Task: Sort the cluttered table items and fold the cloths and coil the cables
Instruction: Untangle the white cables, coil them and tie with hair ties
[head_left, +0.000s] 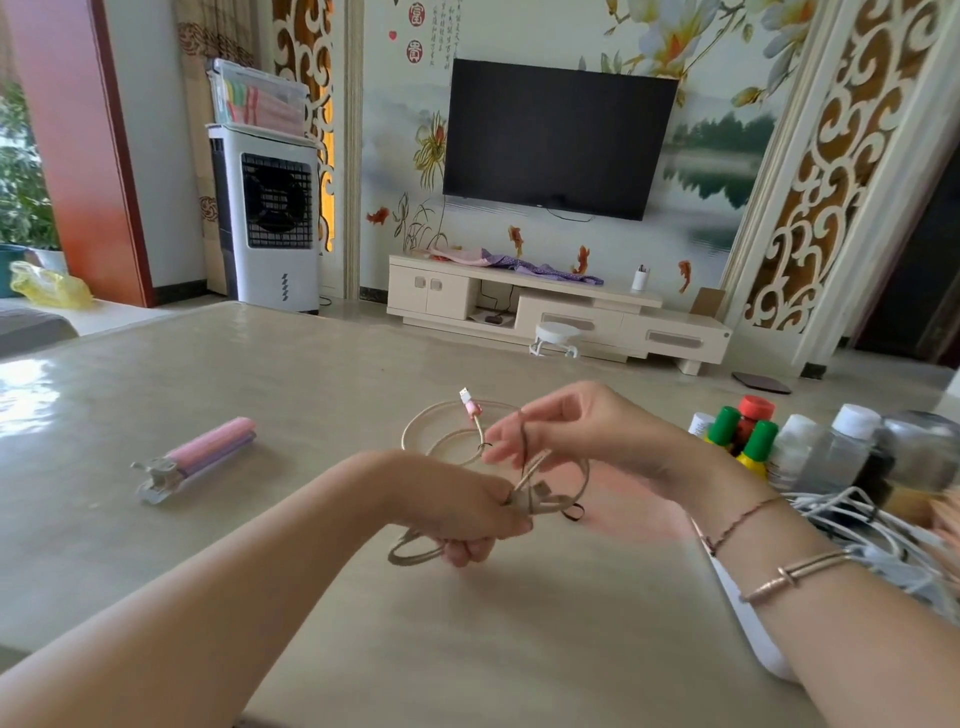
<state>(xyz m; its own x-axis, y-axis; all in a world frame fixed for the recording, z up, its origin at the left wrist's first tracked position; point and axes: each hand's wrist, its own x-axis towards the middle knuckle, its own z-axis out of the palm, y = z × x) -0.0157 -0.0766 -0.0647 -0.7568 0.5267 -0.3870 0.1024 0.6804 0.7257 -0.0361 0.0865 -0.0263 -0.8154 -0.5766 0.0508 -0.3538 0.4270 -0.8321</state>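
Both forearms reach in from the bottom edge, the right one wearing a metal bangle (795, 574) and a thin red string at the wrist. Over the middle of the worktop (182, 374), the left hand (462, 512) is clenched around a bundle of loops of a beige braided cable (550, 480), with one loop hanging out below its fingers. Just beside it, the right hand (576, 431) pinches a strand of the same cable and lifts it above the bundle. Behind the hands, a second coil with a pink plug (470, 408) appears to lie flat on the worktop.

Coiling is the step in hand, and this cable looks nearly gathered. My guess is that the next move calls for wrapping the lifted strand around the bundle and tucking the end so the loops hold, with the left hand gripping firmly meanwhile.

To the right wait a tangle of white cables (852, 525) and a cluster of small bottles (758, 441). Well apart on the left lies a pink rolled item (200, 457) with a metal clip.
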